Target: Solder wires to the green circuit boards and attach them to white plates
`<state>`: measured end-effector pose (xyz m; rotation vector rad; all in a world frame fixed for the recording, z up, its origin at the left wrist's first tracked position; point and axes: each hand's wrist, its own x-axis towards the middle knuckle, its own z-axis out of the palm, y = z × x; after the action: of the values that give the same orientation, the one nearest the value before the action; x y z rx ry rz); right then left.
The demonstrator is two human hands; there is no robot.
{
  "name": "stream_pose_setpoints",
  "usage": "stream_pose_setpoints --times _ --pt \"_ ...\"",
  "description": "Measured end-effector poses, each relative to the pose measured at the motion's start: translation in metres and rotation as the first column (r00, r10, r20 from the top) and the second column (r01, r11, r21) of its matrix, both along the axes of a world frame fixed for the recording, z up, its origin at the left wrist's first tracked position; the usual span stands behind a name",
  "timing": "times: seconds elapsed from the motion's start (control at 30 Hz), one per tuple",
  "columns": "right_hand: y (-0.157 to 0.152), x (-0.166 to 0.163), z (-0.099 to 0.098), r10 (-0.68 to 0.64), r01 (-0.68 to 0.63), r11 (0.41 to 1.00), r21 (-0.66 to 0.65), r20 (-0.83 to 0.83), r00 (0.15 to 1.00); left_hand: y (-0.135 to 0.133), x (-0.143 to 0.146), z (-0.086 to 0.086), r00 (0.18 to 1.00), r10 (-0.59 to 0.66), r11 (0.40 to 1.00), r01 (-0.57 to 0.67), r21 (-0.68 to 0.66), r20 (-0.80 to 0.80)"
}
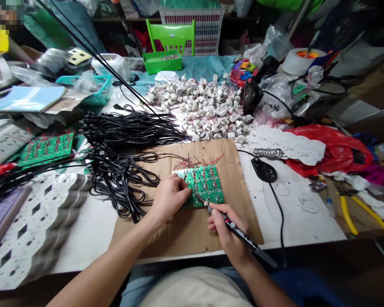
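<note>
A green circuit board (213, 183) with red and black wires lies on a brown cardboard sheet (243, 213). My right hand (227, 226) grips a black soldering iron (243, 238), its tip at the board's middle. Over the board's left part, my left hand (171, 192) is closed, thumb and fingertips pressed together. What it pinches is too small or hidden to make out; a black cable runs to the board just behind it. Coiled black cables (118, 179) lie close to the left of this hand.
White round parts with thin wires (208, 106) are heaped behind the cardboard. A soldering iron stand (264, 169) with a coil spring lies to the right, near yellow-handled pliers (348, 213). More wired green boards (48, 147) sit at the left. A green tray (162, 64) stands at the back.
</note>
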<state>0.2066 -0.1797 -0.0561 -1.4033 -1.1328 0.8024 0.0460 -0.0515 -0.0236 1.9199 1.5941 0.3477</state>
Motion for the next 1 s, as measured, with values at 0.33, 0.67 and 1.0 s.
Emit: stream_pose_setpoints --times 0.33,0.67,1.0 --pt "-0.0004 -0.0047 0.0055 -0.054 0.05 0.997 -0.054 -0.07 0.996 -0.005 -0.0002 0.0003 1.0 0.027 0.999 -0.027 0.018 -0.002" --pt "0.0006 -0.0052 0.0063 -0.073 0.067 0.995 -0.072 -0.088 0.993 -0.003 0.0008 0.0021 0.999 0.037 0.999 -0.038 -0.015 -0.025" --pt "0.0017 -0.0042 0.0048 -0.039 0.032 0.996 -0.078 -0.092 0.995 -0.0028 -0.0011 -0.001 0.999 0.037 0.999 -0.037 0.013 0.012"
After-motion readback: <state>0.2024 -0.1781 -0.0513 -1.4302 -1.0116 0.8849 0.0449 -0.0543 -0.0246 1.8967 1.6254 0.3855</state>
